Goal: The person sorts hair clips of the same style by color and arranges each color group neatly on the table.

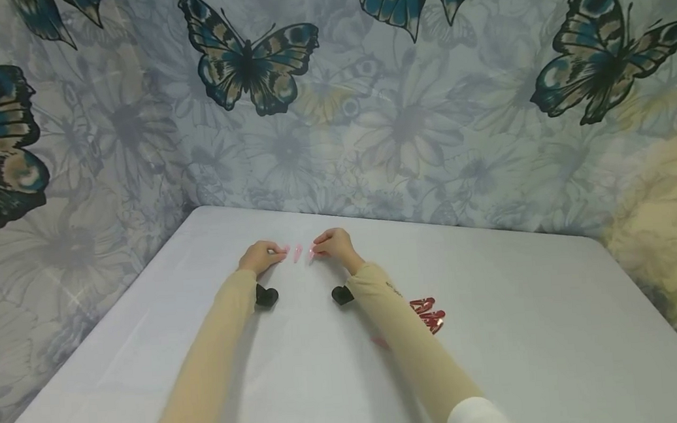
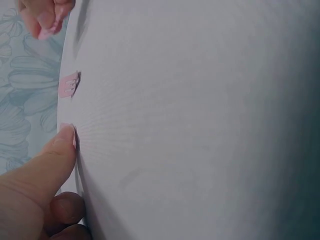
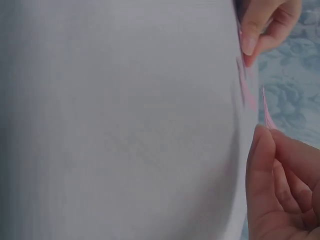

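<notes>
Both hands rest well out toward the far edge of the white table (image 1: 529,329), with a small gap between them. In that gap lies a little pink hair clip (image 1: 297,253), flat on the cloth, about midway between the two sets of fingertips; neither hand looks clearly nearer. From the head view its long axis seems to run roughly toward and away from the person, across the line joining the hands, though it is too small to be sure.

The left hand (image 1: 261,257) has its fingers curled down, and something pink shows at its fingertips. The left wrist view shows the thumb (image 2: 60,150) pressed to the cloth; I cannot tell whether it pinches a clip. The right hand (image 1: 331,244) is curled too, and the right wrist view shows a thin pink clip (image 3: 268,111) standing out from between its thumb and fingers, so it appears to be pinching that one.

Nearer the person, just beside the right sleeve and toward the table's right side, lies a small heap of red clips (image 1: 429,314), well apart from both hands.
</notes>
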Tool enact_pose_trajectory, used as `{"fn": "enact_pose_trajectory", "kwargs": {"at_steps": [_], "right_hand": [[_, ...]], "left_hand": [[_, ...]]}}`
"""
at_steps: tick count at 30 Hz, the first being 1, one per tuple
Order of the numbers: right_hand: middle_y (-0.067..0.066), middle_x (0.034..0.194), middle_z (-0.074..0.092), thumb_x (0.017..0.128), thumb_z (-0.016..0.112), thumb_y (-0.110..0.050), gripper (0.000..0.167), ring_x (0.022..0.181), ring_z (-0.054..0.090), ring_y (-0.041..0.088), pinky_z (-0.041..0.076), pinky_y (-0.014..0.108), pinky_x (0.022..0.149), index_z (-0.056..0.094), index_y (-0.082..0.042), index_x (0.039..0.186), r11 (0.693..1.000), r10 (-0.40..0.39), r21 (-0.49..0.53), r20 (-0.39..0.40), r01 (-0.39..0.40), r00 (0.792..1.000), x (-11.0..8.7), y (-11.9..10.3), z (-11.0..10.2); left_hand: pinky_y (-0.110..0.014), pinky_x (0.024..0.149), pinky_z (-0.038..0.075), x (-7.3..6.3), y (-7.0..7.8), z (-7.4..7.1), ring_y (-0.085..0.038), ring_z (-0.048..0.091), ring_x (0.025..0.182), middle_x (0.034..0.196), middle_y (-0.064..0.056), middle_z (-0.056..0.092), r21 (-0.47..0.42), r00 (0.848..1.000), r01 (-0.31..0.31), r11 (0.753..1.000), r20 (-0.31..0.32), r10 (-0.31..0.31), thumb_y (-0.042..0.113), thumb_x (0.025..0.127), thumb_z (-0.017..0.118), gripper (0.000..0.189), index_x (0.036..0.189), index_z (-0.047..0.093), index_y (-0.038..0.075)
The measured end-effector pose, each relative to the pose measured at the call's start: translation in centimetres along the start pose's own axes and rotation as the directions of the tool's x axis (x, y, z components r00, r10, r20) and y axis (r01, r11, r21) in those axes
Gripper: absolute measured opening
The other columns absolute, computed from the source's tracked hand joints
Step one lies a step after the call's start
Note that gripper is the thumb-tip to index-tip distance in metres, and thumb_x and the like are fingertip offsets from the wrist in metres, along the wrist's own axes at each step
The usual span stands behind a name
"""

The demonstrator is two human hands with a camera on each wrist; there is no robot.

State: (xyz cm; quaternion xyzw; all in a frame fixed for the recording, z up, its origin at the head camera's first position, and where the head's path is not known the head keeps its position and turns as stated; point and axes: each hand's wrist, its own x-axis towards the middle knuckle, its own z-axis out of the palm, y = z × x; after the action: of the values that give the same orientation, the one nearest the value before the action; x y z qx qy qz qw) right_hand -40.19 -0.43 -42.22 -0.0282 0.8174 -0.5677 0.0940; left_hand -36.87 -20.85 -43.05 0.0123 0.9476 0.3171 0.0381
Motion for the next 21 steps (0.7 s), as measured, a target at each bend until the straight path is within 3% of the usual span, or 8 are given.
{"fn": "enact_pose_trajectory", "kwargs": {"at_steps": [3,6,10,15,21], "right_hand": [[0.01,0.081,0.07,0.082,0.071,0.006,0.017,0.053,0.058,0.001,0.053,0.015,0.06,0.07,0.01,0.099,1.0,-0.008,0.012,-0.002,0.008,1.0,-0.2,0.4,0.9],[0.015,0.086,0.071,0.082,0.071,0.006,0.018,0.054,0.055,-0.001,0.052,0.014,0.059,0.07,0.01,0.099,0.999,-0.035,0.003,-0.006,0.035,0.999,-0.1,0.6,1.5],[0.021,0.092,0.073,0.08,0.073,0.004,0.014,0.058,0.056,0.002,0.052,0.016,0.061,0.073,0.008,0.093,0.986,-0.124,-0.12,-0.034,0.119,0.992,0.2,0.8,1.7],[0.018,0.089,0.074,0.078,0.074,0.003,0.008,0.076,0.063,0.016,0.05,0.022,0.072,0.073,0.005,0.086,0.936,-0.227,-0.287,-0.047,0.204,0.973,0.4,0.8,1.5],[0.017,0.088,0.074,0.079,0.073,0.004,0.006,0.09,0.066,0.027,0.052,0.032,0.083,0.073,0.005,0.085,0.916,-0.253,-0.334,-0.045,0.224,0.966,0.7,1.0,1.4]], "left_hand": [[-0.054,0.103,0.041,-0.3,0.1,0.0,-0.039,0.055,0.119,0.133,-0.022,0.059,0.012,1.0,0.009,1.0,-0.008,-0.009,0.028,0.094,0.064,0.027,0.104,0.07,0.004],[-0.052,0.1,0.043,-0.4,0.0,0.1,-0.036,0.057,0.112,0.13,-0.021,0.061,0.025,1.0,0.014,1.0,-0.012,-0.014,0.028,0.094,0.064,0.027,0.103,0.07,0.004],[-0.05,0.097,0.044,-0.2,0.0,0.2,-0.035,0.058,0.108,0.128,-0.021,0.063,0.02,1.0,0.004,1.0,-0.017,-0.004,0.029,0.094,0.065,0.027,0.103,0.07,0.004],[-0.05,0.099,0.043,0.1,0.1,0.3,-0.036,0.057,0.112,0.128,-0.021,0.063,0.007,1.0,0.014,1.0,-0.019,-0.014,0.029,0.093,0.065,0.027,0.103,0.071,0.005],[-0.049,0.099,0.043,0.2,0.3,0.2,-0.035,0.057,0.109,0.128,-0.021,0.062,0.003,0.999,0.028,1.0,-0.022,-0.028,0.028,0.094,0.064,0.027,0.104,0.07,0.004]]}}
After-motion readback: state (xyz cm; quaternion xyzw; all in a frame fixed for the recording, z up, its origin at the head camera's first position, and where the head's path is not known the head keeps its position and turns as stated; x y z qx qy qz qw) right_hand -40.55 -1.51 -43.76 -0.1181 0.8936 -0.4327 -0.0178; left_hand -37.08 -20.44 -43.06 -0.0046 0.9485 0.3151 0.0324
